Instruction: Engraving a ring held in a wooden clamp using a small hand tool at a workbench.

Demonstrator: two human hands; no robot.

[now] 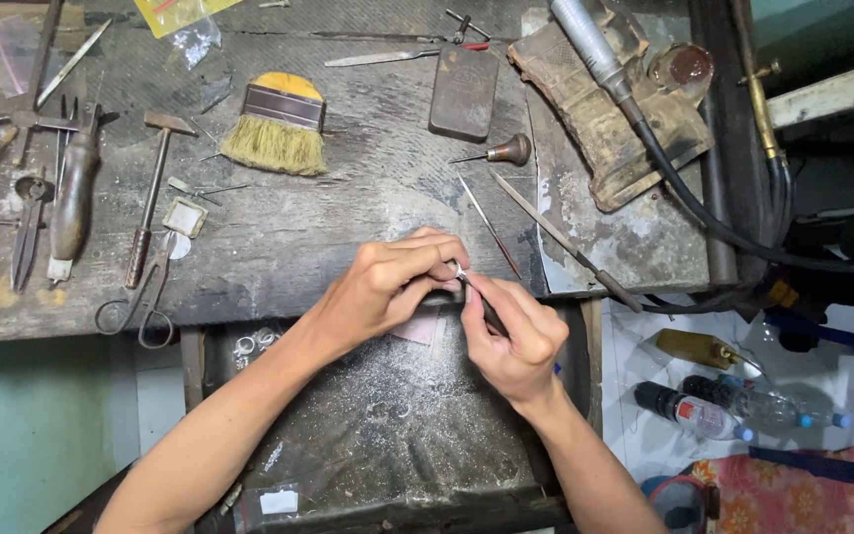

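files (536, 222) crowd bench (348, 218) above fingers (437, 259)

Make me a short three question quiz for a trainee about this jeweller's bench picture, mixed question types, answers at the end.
1. True or false: the brush lies in the drawer below the workbench.
2. What does the right hand hold? A) a thin dark-handled tool B) the hammer C) a bottle
3. What does the left hand pinch at its fingertips?

Key
1. False: it lies on the benchtop, beyond the hands.
2. A.
3. A small shiny metal piece, met by the tool's tip; what it is exactly is too small to tell.
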